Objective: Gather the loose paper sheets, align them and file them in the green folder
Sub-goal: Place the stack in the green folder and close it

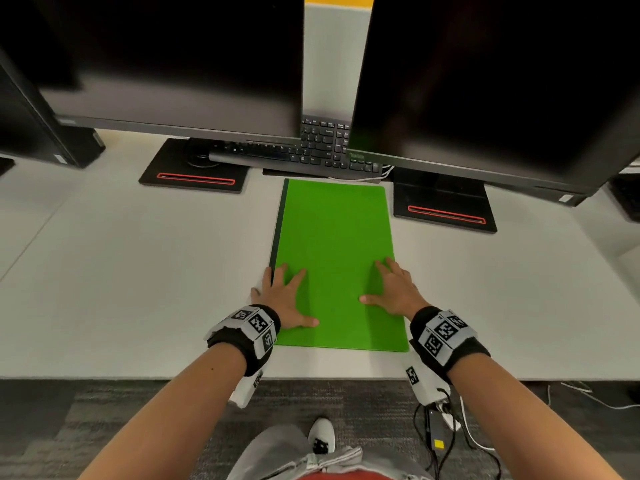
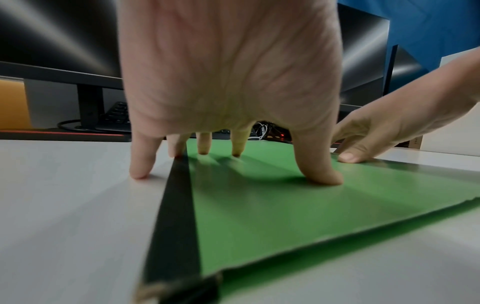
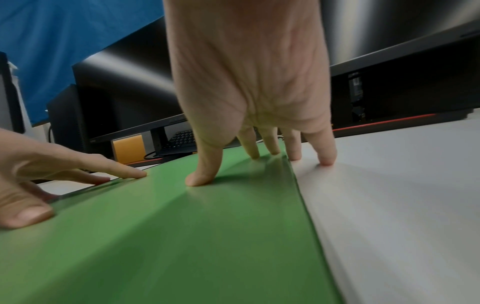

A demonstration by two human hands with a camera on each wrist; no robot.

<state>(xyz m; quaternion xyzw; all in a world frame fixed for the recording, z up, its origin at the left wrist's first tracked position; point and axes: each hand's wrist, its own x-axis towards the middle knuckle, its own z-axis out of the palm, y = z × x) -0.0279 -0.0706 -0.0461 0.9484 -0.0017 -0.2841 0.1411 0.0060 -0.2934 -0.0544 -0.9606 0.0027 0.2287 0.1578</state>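
Since no loose paper sheets show anywhere on the pale grey desk (image 1: 138, 271), the gathering and filing look done, though whether the sheets sit squared inside cannot be told from outside. The flat green card folder with the dark spine strip (image 1: 337, 258) lies closed, running from near the desk's front edge back toward the black keyboard (image 1: 311, 147) under the two dark monitors (image 1: 173, 64), midway between the left and right edges.

The left hand (image 1: 285, 299) rests on the folder's near left part with fingers spread and straight; in the left wrist view the thumb and two fingertips press the green cover, one finger sits at the spine and the little finger lands on the desk beside it. The right hand (image 1: 393, 291) lies on the near right part, fingers likewise spread, thumb and two fingers on the cover and the outer two just over the right edge on the desk (neither hand pinches anything).

What seems left is little: a last press to flatten the cover, then lifting both hands away.
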